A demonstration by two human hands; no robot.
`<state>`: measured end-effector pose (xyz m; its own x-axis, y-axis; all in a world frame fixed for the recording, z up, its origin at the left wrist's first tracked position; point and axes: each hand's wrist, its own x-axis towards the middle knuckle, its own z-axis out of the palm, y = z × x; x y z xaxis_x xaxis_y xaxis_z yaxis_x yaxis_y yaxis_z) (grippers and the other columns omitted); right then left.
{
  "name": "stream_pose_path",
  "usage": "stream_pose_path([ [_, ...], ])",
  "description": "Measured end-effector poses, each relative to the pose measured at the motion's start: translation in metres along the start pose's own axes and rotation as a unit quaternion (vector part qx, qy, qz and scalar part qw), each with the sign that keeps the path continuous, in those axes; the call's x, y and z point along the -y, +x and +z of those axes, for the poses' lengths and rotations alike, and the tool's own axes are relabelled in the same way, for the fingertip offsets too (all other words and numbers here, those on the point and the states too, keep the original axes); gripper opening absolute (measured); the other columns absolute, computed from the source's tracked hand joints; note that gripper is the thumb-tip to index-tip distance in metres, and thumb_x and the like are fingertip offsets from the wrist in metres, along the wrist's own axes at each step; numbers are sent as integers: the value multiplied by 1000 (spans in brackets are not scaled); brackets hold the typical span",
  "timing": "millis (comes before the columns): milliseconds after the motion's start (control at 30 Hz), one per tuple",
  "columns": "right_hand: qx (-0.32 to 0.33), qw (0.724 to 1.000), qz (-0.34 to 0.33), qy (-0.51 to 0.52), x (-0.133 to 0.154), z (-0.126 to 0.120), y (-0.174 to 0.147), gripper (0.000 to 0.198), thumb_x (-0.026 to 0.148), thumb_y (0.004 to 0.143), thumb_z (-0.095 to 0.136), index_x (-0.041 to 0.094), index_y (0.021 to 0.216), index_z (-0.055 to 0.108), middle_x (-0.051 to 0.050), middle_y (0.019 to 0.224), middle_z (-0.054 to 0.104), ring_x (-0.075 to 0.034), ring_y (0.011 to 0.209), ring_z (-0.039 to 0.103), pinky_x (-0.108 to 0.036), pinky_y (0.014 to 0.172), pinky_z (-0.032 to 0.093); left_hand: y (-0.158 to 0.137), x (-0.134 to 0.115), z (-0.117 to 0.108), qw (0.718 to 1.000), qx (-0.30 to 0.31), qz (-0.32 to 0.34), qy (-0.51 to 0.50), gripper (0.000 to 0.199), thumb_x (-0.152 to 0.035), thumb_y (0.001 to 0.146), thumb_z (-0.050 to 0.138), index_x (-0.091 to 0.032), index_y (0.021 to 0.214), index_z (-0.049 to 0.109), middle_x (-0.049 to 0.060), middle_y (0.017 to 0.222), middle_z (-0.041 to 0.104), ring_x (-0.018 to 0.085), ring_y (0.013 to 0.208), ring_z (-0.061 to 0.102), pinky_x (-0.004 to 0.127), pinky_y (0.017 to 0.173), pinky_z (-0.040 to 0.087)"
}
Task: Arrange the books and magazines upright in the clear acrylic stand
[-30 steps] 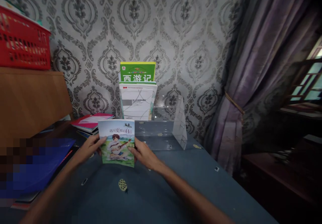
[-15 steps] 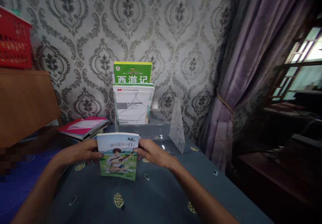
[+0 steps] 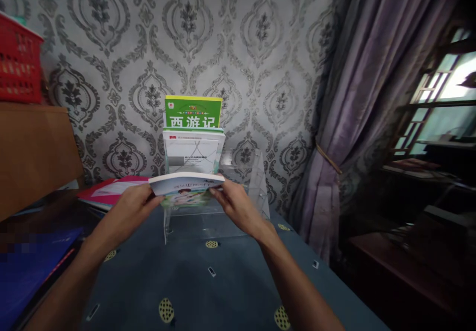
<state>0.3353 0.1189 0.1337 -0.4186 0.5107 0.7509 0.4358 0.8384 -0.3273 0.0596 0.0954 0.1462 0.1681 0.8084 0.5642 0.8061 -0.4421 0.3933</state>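
Damask wallpaper (image 3: 223, 58) behind table (image 3: 130, 286). Toward back edge, my left hand (image 3: 134, 203), right hand (image 3: 240, 206) clamp tilted paperback (image 3: 184, 192) before clear bookstand (image 3: 258, 184).

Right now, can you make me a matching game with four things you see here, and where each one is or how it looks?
Things:
1. cartoon-cover book
2. red basket
3. green book
4. purple curtain

Matches:
A. on top of the wooden cabinet
B. tied with a cord
C. held by the left hand and right hand
D. behind the white book

Pairs: 1-C, 2-A, 3-D, 4-B
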Motion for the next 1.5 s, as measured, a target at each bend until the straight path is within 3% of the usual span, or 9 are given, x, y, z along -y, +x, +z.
stream_pose_path([
  [200,-140,989,-46,-18,5,-6,19,19,22,102,47,19,115,60,-10,109,69,-22,99,66,-35,85,54,20,-26,-4,994,-101,49,12,27,-42,88,53,-23,70,58,5,71,63,26,75,63,34,69,46],
  [333,-185,981,-46,-27,4,-7,26,21,24,103,48,19,119,60,-10,113,70,-21,100,66,-38,88,55,29,-34,-6,987,-138,86,10,21,-35,91,53,-20,86,68,7,85,70,28,92,66,37,83,51],
  [567,-202,978,-54,-18,-5,-5,29,21,23,102,50,22,118,63,-10,113,70,-22,100,67,-40,87,55,36,-28,-5,988,-129,77,32,24,-38,90,56,-19,83,69,7,81,69,26,83,65,37,80,50],
  [900,-174,982,-76,-12,-17,-10,33,21,19,101,51,19,117,65,-9,111,70,-21,101,66,-40,88,55,44,-25,-4,991,-107,75,38,29,-42,88,55,-20,74,68,4,74,68,22,71,63,32,71,48],
  [1267,-184,979,-83,-15,-24,-11,31,22,24,102,50,25,119,65,-8,117,70,-23,105,66,-45,93,56,46,-34,-3,990,-109,91,0,17,-30,89,60,-20,88,73,3,87,72,24,86,67,31,79,50],
  [1500,-175,981,-84,-26,-32,-13,38,22,25,102,50,21,119,64,-9,112,70,-23,103,66,-42,90,56,57,-25,-3,990,-109,88,27,15,-29,88,62,-18,81,69,3,78,68,23,82,66,33,81,50],
])
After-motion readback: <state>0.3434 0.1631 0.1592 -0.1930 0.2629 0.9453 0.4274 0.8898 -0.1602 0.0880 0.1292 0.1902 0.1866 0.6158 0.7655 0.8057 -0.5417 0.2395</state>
